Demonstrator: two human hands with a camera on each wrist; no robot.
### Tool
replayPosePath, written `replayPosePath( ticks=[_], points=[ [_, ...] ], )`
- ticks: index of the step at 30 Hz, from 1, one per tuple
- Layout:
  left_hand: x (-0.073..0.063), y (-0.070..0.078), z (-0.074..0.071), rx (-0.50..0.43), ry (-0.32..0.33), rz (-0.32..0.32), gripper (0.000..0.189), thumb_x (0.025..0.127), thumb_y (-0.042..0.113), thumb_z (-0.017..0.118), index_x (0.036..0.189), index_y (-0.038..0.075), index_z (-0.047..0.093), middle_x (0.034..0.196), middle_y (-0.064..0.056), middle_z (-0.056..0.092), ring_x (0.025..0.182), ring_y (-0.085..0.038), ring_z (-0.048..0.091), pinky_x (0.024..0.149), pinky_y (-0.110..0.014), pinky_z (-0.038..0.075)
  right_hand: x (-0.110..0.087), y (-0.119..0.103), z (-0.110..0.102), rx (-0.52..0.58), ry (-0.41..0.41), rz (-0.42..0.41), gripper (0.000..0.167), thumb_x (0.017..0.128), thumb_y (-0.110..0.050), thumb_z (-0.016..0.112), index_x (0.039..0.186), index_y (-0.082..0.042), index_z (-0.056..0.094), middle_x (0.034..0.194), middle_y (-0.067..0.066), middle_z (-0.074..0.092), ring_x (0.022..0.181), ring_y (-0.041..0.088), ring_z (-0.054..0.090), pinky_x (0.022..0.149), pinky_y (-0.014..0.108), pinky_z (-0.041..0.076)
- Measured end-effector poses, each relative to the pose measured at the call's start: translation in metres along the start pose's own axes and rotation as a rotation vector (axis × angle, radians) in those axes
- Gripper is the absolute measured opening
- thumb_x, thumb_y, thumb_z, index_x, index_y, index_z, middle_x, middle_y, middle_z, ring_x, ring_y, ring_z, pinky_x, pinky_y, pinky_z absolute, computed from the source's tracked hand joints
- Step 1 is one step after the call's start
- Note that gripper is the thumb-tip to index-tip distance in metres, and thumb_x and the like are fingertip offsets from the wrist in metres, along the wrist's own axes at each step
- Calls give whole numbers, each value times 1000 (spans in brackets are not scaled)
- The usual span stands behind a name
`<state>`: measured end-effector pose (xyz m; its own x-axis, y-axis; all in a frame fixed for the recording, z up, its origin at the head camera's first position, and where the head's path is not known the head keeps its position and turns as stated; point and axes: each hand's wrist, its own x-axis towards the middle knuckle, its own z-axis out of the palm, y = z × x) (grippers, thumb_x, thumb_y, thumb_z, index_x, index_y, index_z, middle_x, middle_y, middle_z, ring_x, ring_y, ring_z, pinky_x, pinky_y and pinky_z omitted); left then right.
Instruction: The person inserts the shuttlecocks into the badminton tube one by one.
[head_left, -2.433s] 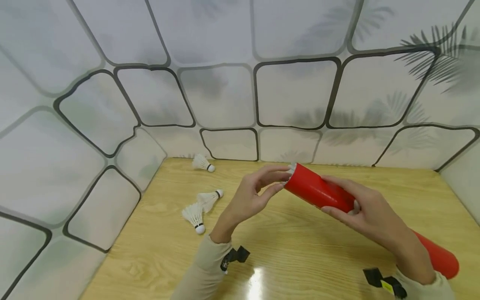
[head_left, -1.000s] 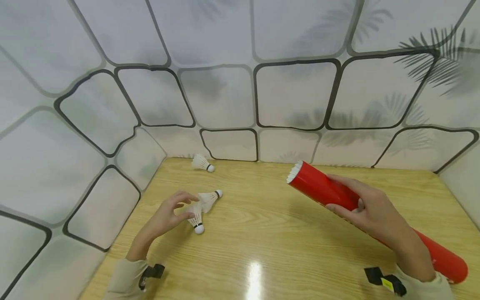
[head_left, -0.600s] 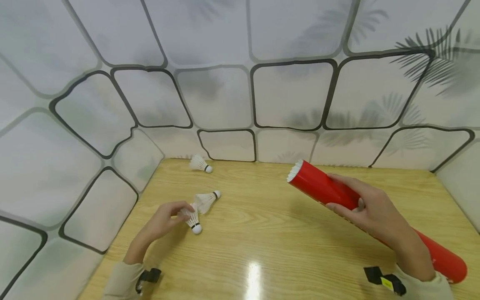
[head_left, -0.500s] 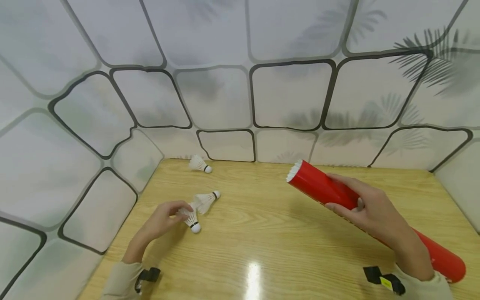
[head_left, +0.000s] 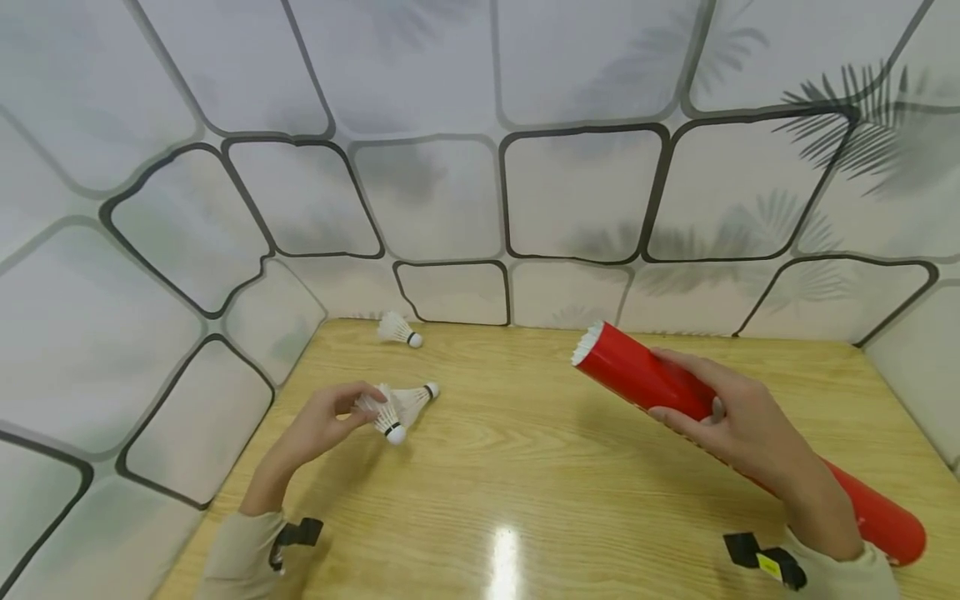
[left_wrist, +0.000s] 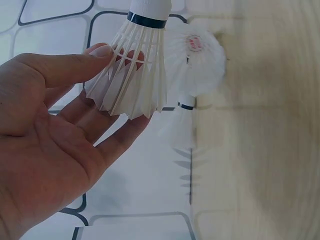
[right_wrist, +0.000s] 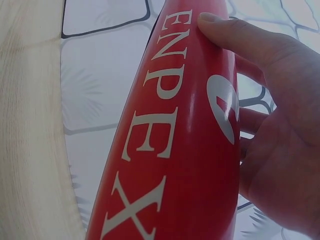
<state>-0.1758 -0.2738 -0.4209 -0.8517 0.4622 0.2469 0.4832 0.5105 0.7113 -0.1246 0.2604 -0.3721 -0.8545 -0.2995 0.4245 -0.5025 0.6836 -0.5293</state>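
My left hand [head_left: 318,423] pinches a white shuttlecock [left_wrist: 132,65] by its feather skirt, thumb on one side and fingers on the other. Its cork, with a dark band, points down toward the table in the head view. Just behind it a second shuttlecock [head_left: 415,402] lies on the table, partly hidden. My right hand [head_left: 753,433] grips a long red tube [head_left: 626,367] around its upper part. The tube tilts, its upper end raised toward the left, and white feather edges [head_left: 587,343] show in its mouth. The right wrist view shows pale "ENPEX" lettering on the tube's side.
Another shuttlecock [head_left: 399,330] lies at the back left of the wooden table [head_left: 525,467], near the patterned wall [head_left: 585,192]. A side wall [head_left: 187,400] bounds the table on the left, and another pale wall [head_left: 918,367] stands on the right.
My left hand went from the tube's mouth over to the shuttlecocks on the left, took hold of the nearest one and has lifted it slightly. My right hand keeps the tube nearly still.
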Motion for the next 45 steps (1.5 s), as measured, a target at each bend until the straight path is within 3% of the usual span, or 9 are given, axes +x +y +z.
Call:
replayPosePath(
  ticks=[12, 19, 28, 38, 45],
  points=[
    [33, 28, 5, -46, 114, 2, 20, 97, 2, 70, 116, 4, 73, 112, -12, 72, 99, -27, 72, 82, -33, 58, 0, 1, -2, 24, 6, -5, 71, 84, -16, 87, 148, -19, 56, 128, 14, 65, 93, 30, 62, 54, 24, 55],
    [53, 42, 14, -96, 247, 75, 20, 95, -1, 72, 114, 3, 73, 112, -12, 72, 98, -23, 71, 85, -26, 57, -1, 1, -2, 27, -8, 13, 71, 85, -18, 87, 148, -20, 55, 128, 13, 64, 94, 30, 62, 54, 24, 56],
    [76, 62, 25, -212, 365, 190, 22, 92, -9, 71, 114, -4, 71, 109, -18, 70, 97, -17, 69, 85, -26, 58, -1, 0, -2, 21, 2, 14, 71, 84, -17, 87, 148, -20, 55, 127, 12, 64, 89, 29, 62, 52, 26, 55],
    [97, 86, 37, -296, 452, 229, 23, 90, -14, 69, 113, -8, 70, 105, -22, 70, 87, -11, 68, 72, -19, 54, -1, -1, -3, 10, 7, 4, 72, 84, -17, 88, 148, -19, 55, 127, 12, 65, 89, 28, 63, 52, 26, 55],
    [112, 99, 45, -371, 462, 284, 23, 90, -16, 68, 113, -10, 69, 105, -24, 69, 88, -10, 68, 79, -25, 58, 0, -1, -2, 11, 7, 3, 72, 83, -17, 88, 148, -19, 55, 127, 13, 65, 90, 29, 62, 53, 25, 55]
  ],
)
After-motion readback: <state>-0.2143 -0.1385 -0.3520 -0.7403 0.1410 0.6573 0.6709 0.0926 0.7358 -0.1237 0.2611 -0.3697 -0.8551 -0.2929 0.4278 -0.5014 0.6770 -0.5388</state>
